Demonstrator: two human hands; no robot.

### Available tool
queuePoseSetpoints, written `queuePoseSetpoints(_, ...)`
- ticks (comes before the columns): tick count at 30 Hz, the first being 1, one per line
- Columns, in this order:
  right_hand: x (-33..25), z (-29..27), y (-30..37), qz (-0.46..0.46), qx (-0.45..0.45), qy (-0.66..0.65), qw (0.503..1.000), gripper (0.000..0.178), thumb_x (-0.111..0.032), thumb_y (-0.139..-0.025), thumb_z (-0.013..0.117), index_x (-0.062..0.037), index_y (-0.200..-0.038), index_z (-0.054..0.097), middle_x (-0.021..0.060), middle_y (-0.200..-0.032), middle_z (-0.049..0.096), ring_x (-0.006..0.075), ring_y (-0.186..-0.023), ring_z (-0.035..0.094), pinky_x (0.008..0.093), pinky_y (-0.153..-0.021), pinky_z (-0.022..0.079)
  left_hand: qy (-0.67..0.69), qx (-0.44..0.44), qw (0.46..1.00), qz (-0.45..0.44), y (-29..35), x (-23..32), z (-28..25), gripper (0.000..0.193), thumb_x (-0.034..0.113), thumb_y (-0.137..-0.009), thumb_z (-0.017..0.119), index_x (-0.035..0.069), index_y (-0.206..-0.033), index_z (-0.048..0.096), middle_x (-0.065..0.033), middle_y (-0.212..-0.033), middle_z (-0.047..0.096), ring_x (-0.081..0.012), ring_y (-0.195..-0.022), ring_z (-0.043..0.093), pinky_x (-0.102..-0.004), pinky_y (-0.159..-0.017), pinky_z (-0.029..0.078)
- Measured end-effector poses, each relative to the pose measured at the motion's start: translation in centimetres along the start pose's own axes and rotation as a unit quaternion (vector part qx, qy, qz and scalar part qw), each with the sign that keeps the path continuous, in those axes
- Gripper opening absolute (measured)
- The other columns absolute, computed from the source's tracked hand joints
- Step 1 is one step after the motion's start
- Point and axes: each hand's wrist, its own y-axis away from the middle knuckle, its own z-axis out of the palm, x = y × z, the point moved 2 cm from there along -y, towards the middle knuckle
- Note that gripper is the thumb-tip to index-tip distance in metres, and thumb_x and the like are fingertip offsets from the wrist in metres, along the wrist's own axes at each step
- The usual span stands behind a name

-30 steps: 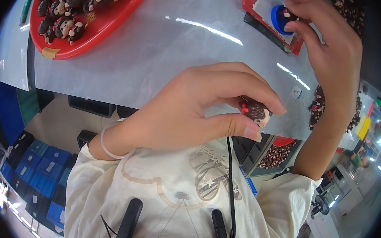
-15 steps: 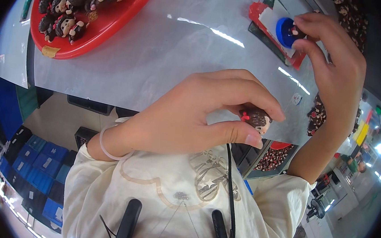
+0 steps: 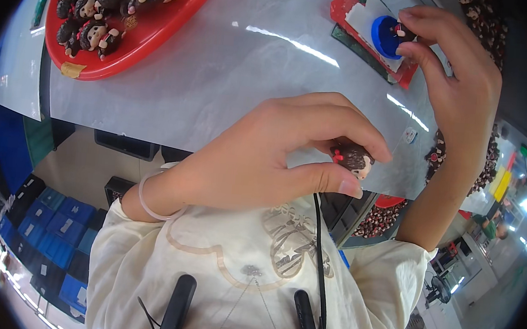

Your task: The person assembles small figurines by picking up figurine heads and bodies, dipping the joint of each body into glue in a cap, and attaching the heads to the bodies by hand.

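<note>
My left hand [image 3: 277, 147] is closed around a small doll head [image 3: 354, 159] with dark brown hair and a red bow, held between thumb and fingers over the table's near edge. Farther off on the right, my right hand [image 3: 455, 53] pinches a small dark doll body [image 3: 402, 32] at the rim of a round blue cap [image 3: 385, 37]. The cap rests on a white pad [image 3: 362, 22] with red and dark green layers around it. The fingertips partly hide the body.
A red round tray [image 3: 146, 47] of finished-looking dolls stands at the far left of the grey table [image 3: 219, 99]. Piles of small doll parts [image 3: 493, 34] lie along the right side. A small round label [image 3: 409, 135] is near my right forearm. A black cable [image 3: 319, 255] hangs down my shirt.
My right hand has moved slightly left and away with the doll body. The blue cap and its pad have shifted the same way. My left hand, with the doll head, is marginally higher.
</note>
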Motion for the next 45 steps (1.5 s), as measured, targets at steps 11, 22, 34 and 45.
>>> queuePoseSetpoints(11,0.5,-0.8,0.0,0.02,-0.014,0.005,1.0,0.021,0.001,-0.069,0.066,-0.0008,-0.09,0.062,0.0062,-0.097,0.064,0.0151,-0.075,0.062,0.0236,-0.068,0.047,-0.007,-0.009,1.0,-0.006,0.1,0.2,0.0,0.03,0.003,-0.076,0.066,-0.004,-0.104,0.058,-0.0116,-0.103,0.054,-0.016,-0.087,0.054,-0.0278,-0.075,0.046)
queuePoseSetpoints(22,0.7,-0.2,-0.1,0.032,-0.005,0.008,0.999,0.022,0.001,-0.07,0.065,-0.001,-0.092,0.062,0.0074,-0.096,0.063,0.0163,-0.075,0.062,0.0234,-0.069,0.047,-0.017,0.009,1.0,0.006,0.1,0.1,-0.1,0.031,0.003,-0.076,0.066,-0.004,-0.105,0.058,-0.011,-0.103,0.053,-0.0162,-0.088,0.054,-0.0274,-0.076,0.046)
queuePoseSetpoints(34,0.7,-0.1,2.2,0.101,0.122,-0.054,0.986,0.026,0.003,-0.07,0.067,0.0008,-0.096,0.063,0.0067,-0.094,0.064,0.0129,-0.079,0.061,0.0229,-0.072,0.047,0.075,0.065,0.995,-0.019,0.3,0.2,-0.1,0.035,0.002,-0.076,0.065,-0.006,-0.109,0.053,-0.0136,-0.109,0.054,-0.0188,-0.094,0.055,-0.0297,-0.082,0.045)
queuePoseSetpoints(45,-0.1,0.3,5.3,0.174,0.224,-0.435,0.855,0.033,0.005,-0.07,0.069,0.0072,-0.101,0.057,0.0161,-0.093,0.064,0.0187,-0.083,0.063,0.026,-0.075,0.05,0.084,0.106,0.99,0.041,0.3,0.0,-0.3,0.035,0.006,-0.079,0.063,-0.006,-0.109,0.05,-0.018,-0.105,0.057,-0.0215,-0.091,0.06,-0.0292,-0.077,0.05)
